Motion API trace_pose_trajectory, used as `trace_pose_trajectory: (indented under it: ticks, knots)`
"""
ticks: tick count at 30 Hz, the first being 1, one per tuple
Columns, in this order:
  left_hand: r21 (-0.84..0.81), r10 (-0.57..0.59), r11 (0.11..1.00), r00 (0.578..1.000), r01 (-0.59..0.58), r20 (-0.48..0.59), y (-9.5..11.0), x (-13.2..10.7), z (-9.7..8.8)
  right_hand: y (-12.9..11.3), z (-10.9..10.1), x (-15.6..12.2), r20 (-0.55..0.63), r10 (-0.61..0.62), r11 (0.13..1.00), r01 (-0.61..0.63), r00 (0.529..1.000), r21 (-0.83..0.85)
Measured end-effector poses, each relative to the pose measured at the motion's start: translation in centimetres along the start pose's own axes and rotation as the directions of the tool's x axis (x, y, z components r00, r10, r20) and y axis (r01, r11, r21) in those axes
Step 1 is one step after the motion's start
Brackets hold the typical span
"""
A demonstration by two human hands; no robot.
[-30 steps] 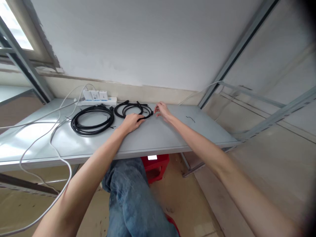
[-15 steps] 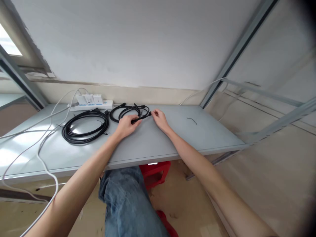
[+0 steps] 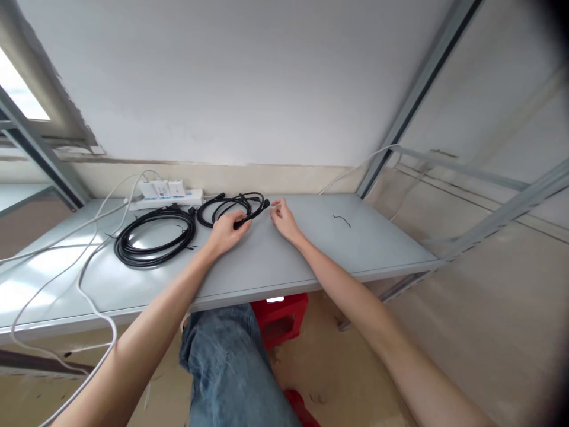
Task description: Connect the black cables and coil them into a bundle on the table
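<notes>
My left hand [image 3: 227,231] is closed round the near side of a loosely coiled black cable [image 3: 211,204], which lies on the grey tabletop [image 3: 275,261]. The cable's black plug end [image 3: 266,203] points up and to the right, past my left fingertips. My right hand [image 3: 284,220] hovers just right of that plug, apart from it, with bent fingers and a gap at the thumb; I see nothing in it. A second, larger coil of black cable [image 3: 153,261] lies to the left, with thin ties sticking out.
A white power strip [image 3: 186,198] with several white adapters [image 3: 162,188] stands against the wall. White cords [image 3: 89,296] run over the table's left side and front edge. A thin black tie [image 3: 342,220] lies on the right. Below is a red stool [image 3: 284,320] with a phone-like object [image 3: 275,299].
My right hand has let go of the cable's plug end and moved slightly away from it. The plug now stands free, while my left hand keeps its hold on the coil.
</notes>
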State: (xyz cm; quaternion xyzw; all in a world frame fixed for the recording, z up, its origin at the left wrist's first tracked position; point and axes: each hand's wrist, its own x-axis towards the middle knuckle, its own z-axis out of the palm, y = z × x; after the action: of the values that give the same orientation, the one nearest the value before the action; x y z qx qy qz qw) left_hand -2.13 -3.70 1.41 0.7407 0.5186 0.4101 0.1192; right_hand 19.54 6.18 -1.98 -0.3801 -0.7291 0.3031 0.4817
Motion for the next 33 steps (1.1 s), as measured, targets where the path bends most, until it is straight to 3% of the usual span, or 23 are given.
trace_pose_trajectory:
  ticks: [12, 17, 19, 21, 23, 25, 33]
  knots:
    - [0.053, 0.012, 0.999, 1.000, -0.013, 0.009, -0.4, 0.0, 0.2, -0.2, -0.1, -0.1, 0.025, 0.016, 1.000, -0.015, 1.000, -0.013]
    - [0.182, 0.039, 0.982, 0.997, -0.051, 0.069, -0.2, -0.3, -0.2, -1.3, -0.4, -0.2, -0.127, -0.013, 1.000, 0.011, 0.992, -0.017]
    - [0.246, 0.039, 0.967, 0.994, -0.064, 0.107, -0.2, -0.4, -0.3, -1.9, -0.5, -0.3, -0.167, 0.016, 0.998, -0.006, 0.986, 0.059]
    - [0.283, 0.034, 0.957, 0.991, -0.070, 0.130, -0.2, -0.4, -0.4, -2.5, -0.5, -0.5, -0.087, 0.112, 0.974, -0.092, 0.990, 0.206]
    - [0.296, 0.028, 0.953, 0.990, -0.069, 0.141, -0.2, -0.4, -0.4, -3.2, -0.5, -0.7, 0.067, 0.198, 0.920, -0.209, 0.978, 0.332]
    - [0.302, 0.025, 0.951, 0.989, -0.068, 0.146, -0.2, -0.4, -0.4, -3.6, -0.5, -0.9, 0.179, 0.227, 0.875, -0.281, 0.957, 0.395]
    - [0.324, 0.031, 0.942, 0.982, -0.092, 0.188, -0.7, -0.4, -0.2, -3.6, -0.3, -0.9, 0.261, 0.202, 0.858, -0.299, 0.944, 0.418]
